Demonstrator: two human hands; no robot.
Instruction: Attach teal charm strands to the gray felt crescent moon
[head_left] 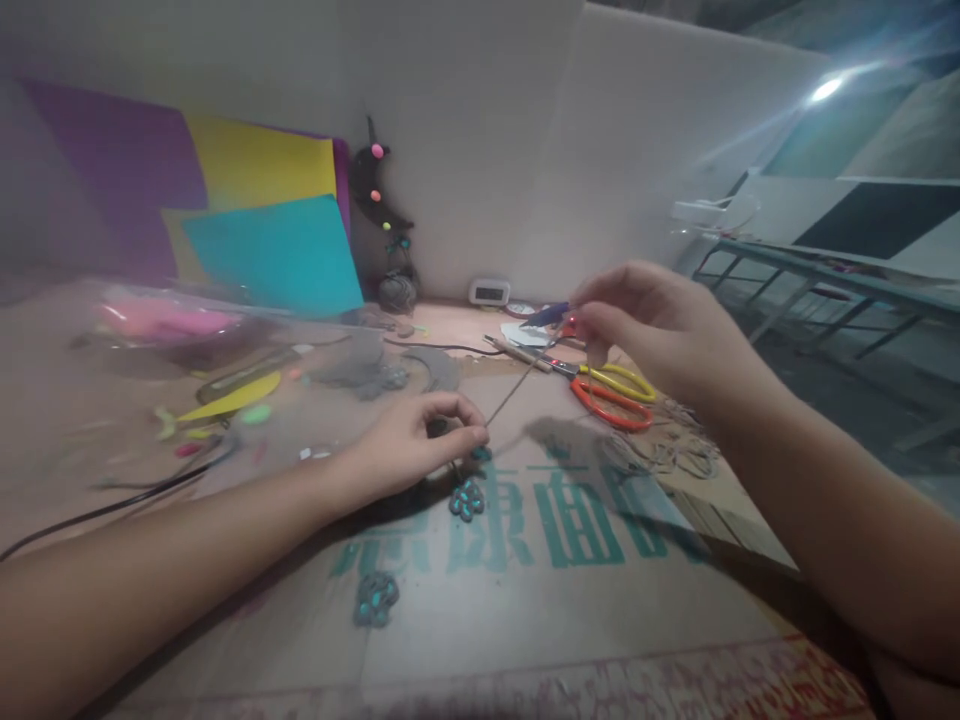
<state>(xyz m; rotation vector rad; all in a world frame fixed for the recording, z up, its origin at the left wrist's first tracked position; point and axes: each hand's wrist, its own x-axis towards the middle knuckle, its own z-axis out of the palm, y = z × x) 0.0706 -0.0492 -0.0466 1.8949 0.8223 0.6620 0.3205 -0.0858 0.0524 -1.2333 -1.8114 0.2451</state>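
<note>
A thin string (517, 387) runs taut and slanting between my two hands. My left hand (424, 440), low over the printed sheet, pinches its lower end between thumb and fingers. My right hand (652, 325) is raised to the right, its fingertips closed on the upper end. Just below my left fingers is a grey flower-shaped piece (466, 500) with teal spots; a small teal bit (481, 454) shows beside the thumb. Closer to me lies a second grey piece (375, 598) with teal spots, apart from both hands.
Scissors (613, 403) with red and yellow handles lie below my right hand, near tangled string (675, 455). A small white digital clock (489, 292) stands against the wall. Coloured sheets (277, 260) lean at back left, beside a dark crescent ornament (369, 190). Plastic-wrapped pink material (165, 322) is left.
</note>
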